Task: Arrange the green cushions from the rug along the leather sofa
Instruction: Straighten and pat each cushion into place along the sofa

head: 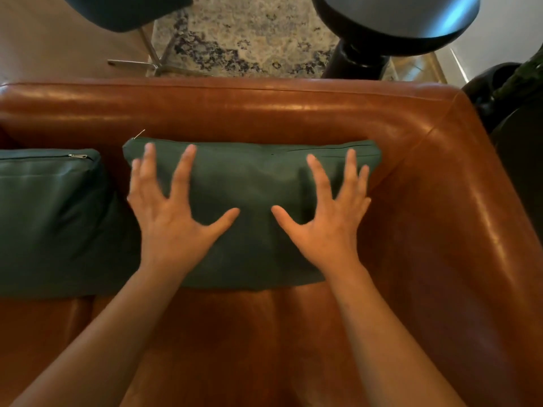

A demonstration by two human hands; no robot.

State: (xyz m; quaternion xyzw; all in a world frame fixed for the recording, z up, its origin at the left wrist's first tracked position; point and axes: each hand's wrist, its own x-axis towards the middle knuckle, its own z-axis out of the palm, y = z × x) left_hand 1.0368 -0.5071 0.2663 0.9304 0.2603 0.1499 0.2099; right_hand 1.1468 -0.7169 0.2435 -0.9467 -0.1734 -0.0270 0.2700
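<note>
A green cushion leans against the backrest of the brown leather sofa, near the sofa's right corner. My left hand and my right hand are both spread over its front face, fingers apart, holding nothing. Whether the palms press the fabric or hover just off it I cannot tell. A second green cushion stands against the backrest to the left, its zip on top, partly cut off by the frame edge.
Behind the sofa lies a patterned rug. A dark green chair with metal legs stands at the back left. A round black pedestal table stands at the back right. The sofa's right arm curves round beside the cushion.
</note>
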